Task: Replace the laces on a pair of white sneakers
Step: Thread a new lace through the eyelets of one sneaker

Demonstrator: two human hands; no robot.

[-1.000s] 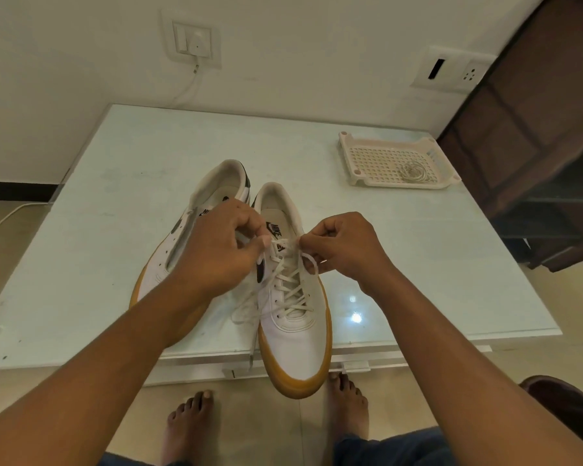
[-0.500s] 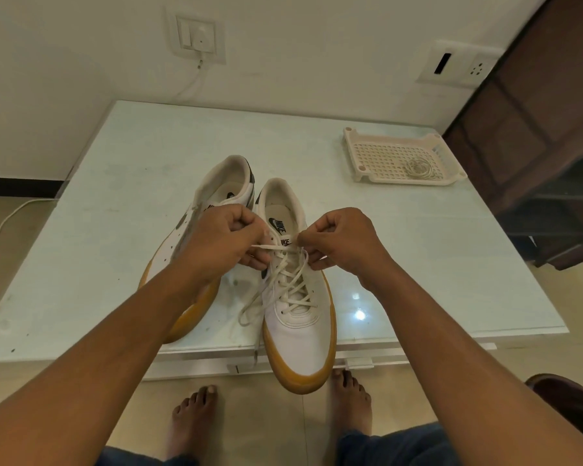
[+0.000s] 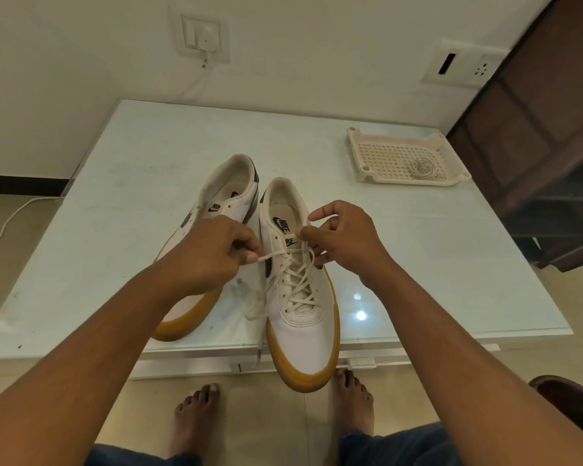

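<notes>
Two white sneakers with tan soles lie side by side on a pale glass table (image 3: 122, 183). The right sneaker (image 3: 303, 327) carries a white lace (image 3: 293, 280) through its eyelets, and its toe juts past the table's near edge. The left sneaker (image 3: 231, 193) shows no lace, and my left arm hides its front. My left hand (image 3: 216, 253) pinches one lace end at the shoe's left side. My right hand (image 3: 344, 237) pinches the lace at the tongue, with its index finger raised. A loose lace tail trails down past the table edge.
A cream perforated plastic tray (image 3: 360, 153) at the table's back right holds a coiled lace (image 3: 423, 168). Wall sockets (image 3: 203, 37) and a white cable are behind the table. Dark wooden furniture (image 3: 546, 136) stands at the right. My bare feet (image 3: 196, 415) are on the floor below.
My hands have drawn apart, pulling the lace taut across the right sneaker's top eyelets. My right index finger has lifted off the lace.
</notes>
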